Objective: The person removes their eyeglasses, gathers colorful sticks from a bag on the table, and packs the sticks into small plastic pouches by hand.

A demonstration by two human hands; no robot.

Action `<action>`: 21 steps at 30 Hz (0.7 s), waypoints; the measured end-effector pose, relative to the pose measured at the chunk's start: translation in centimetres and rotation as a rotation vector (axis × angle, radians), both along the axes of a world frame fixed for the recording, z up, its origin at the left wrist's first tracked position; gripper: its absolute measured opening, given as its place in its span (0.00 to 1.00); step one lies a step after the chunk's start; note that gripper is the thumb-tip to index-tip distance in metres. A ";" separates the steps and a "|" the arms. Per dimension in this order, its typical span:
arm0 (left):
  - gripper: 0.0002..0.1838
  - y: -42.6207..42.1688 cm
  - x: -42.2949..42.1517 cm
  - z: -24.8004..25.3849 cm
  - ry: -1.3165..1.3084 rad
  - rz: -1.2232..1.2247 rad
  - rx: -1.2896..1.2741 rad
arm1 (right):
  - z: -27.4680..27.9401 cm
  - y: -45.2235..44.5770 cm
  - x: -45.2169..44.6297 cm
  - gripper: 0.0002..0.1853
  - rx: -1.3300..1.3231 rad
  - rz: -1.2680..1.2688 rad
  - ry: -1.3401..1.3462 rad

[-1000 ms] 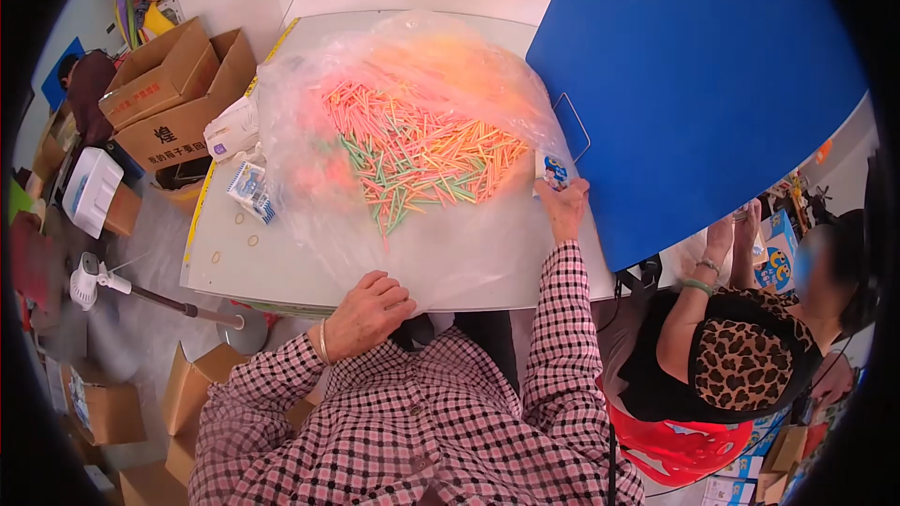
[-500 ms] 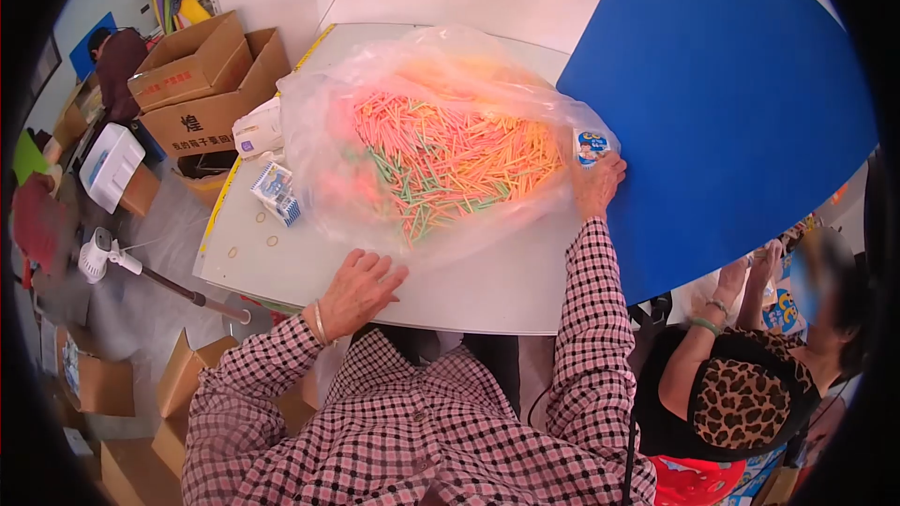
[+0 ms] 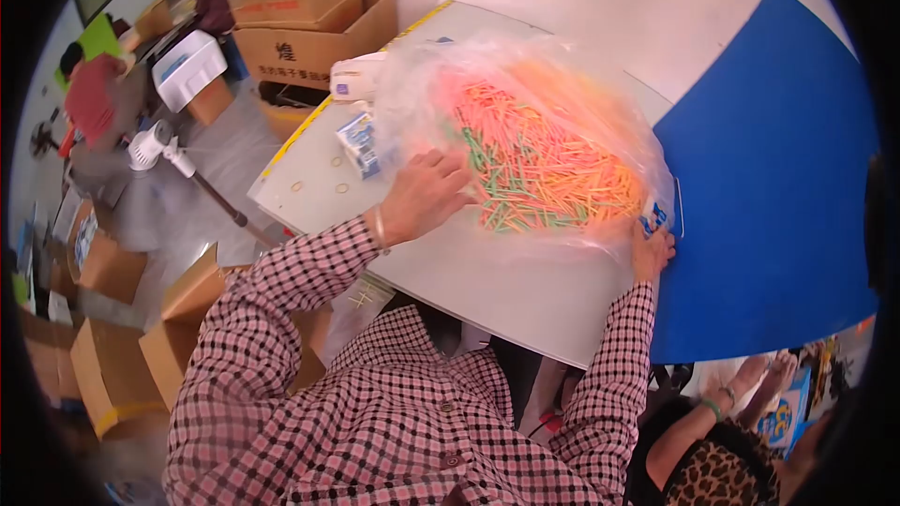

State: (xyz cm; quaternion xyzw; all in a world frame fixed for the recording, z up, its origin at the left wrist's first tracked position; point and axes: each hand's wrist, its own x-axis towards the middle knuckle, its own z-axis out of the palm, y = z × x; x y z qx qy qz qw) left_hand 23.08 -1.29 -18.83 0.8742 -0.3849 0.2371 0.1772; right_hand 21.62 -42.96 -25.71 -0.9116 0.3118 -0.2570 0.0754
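A clear plastic bag [image 3: 412, 84] lies spread on the table [image 3: 525, 305], filled with many thin pink, orange, yellow and green sticks [image 3: 544, 159]. My left hand [image 3: 427, 195], fingers spread, is at the bag's left front edge, beside the sticks. At the right edge of the bag, my right hand [image 3: 652, 248] has its fingers closed on a small blue-and-white packet [image 3: 654, 217]. Another blue-and-white packet [image 3: 358, 144] lies left of the bag, behind my left hand.
A blue board [image 3: 769, 197] borders the table's right side. Cardboard boxes [image 3: 314, 42] stand at the back left, others on the floor. A white fan [image 3: 155, 145] is at left. A co-worker's hands [image 3: 764, 375] are at lower right; two people are at far left.
The view has swung left. My left hand has moved from the table's front edge up to the bag and sticks. My right hand still holds the small packet at the bag's right edge.
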 end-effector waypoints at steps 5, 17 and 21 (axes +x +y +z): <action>0.28 -0.2 2.0 -3.3 -0.102 0.167 0.161 | 3.0 6.8 -1.7 0.30 -0.507 0.172 -0.250; 0.14 3.0 3.3 2.1 0.122 -0.016 -0.368 | -0.4 23.3 -7.6 0.31 -0.065 1.148 0.083; 0.13 -3.7 3.3 3.1 0.491 -0.281 -0.351 | -1.9 23.2 -7.9 0.29 -0.067 1.070 0.041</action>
